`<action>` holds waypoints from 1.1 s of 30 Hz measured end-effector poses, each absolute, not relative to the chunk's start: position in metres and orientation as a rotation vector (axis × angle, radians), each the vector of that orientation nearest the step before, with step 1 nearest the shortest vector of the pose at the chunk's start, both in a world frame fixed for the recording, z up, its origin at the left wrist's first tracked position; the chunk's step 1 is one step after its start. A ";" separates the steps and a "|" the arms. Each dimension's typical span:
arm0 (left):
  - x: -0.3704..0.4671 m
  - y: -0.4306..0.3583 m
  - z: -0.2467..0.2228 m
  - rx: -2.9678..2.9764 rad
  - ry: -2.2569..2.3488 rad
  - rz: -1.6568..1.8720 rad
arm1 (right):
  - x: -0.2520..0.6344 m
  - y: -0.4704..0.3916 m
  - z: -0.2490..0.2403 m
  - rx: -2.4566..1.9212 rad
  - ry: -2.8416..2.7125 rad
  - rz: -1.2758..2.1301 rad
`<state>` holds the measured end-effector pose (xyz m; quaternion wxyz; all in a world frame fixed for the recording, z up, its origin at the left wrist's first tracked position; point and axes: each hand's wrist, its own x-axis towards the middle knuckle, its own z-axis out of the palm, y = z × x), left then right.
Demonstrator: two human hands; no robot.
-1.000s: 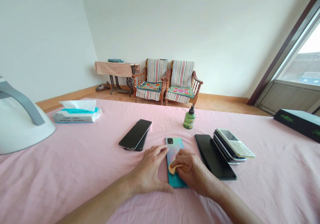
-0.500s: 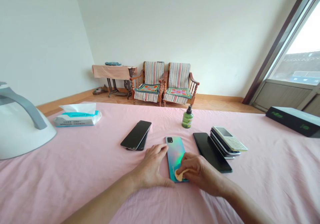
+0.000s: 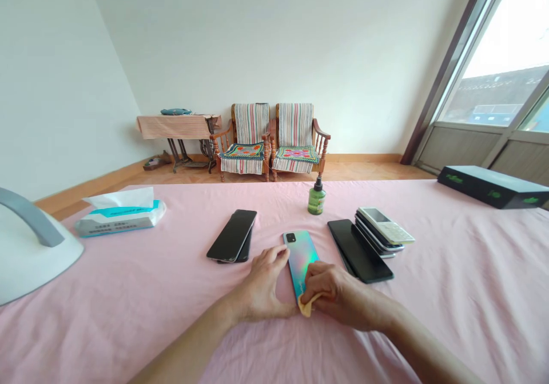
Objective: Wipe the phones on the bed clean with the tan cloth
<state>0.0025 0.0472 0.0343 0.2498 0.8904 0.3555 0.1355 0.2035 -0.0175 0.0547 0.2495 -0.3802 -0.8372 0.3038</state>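
A blue-green smartphone [image 3: 301,254] lies back up on the pink cloth, its camera corner pointing away from me. My left hand [image 3: 263,284] steadies it, fingertips at its upper left edge and thumb by its lower left corner. Bunched in the closed fingers of my right hand [image 3: 338,292] is a small yellow cloth [image 3: 306,306], pressed on the phone's lower end. That hand hides the phone's lower right part. To the right lies a black smartphone [image 3: 360,252], beside a stack of phones [image 3: 380,232] topped by a white keypad phone [image 3: 386,226].
Two dark phones [image 3: 233,236] overlap on the left. A green spray bottle [image 3: 316,199] stands beyond the phone. Farther out are a tissue pack [image 3: 122,218], a white kettle-like appliance [image 3: 34,252] and a black box [image 3: 489,187]. Two armchairs [image 3: 272,138] stand past the table's far edge.
My right hand has slid the yellow cloth slightly down to the phone's bottom edge. My left hand keeps its hold. The camera view has turned a little to the right.
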 end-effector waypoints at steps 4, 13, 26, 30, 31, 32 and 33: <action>-0.002 0.050 0.035 2.409 0.920 0.371 | 0.215 -0.022 0.054 -1.128 -2.295 0.788; -0.005 0.053 0.034 2.442 0.894 0.344 | 0.187 -0.028 0.042 -1.130 -2.377 0.562; -0.003 0.048 0.032 2.455 0.932 0.331 | 0.192 -0.027 0.040 -1.222 -2.359 0.641; -0.002 0.046 0.036 2.455 0.941 0.331 | 0.206 -0.027 0.042 -1.300 -2.281 0.686; -0.002 0.046 0.037 2.452 0.940 0.328 | 0.213 -0.027 0.043 -1.343 -2.237 0.711; -0.003 0.045 0.038 2.445 0.941 0.322 | 0.221 -0.026 0.045 -1.371 -2.202 0.733; -0.003 0.045 0.039 2.435 0.947 0.311 | 0.228 -0.024 0.046 -1.398 -2.163 0.751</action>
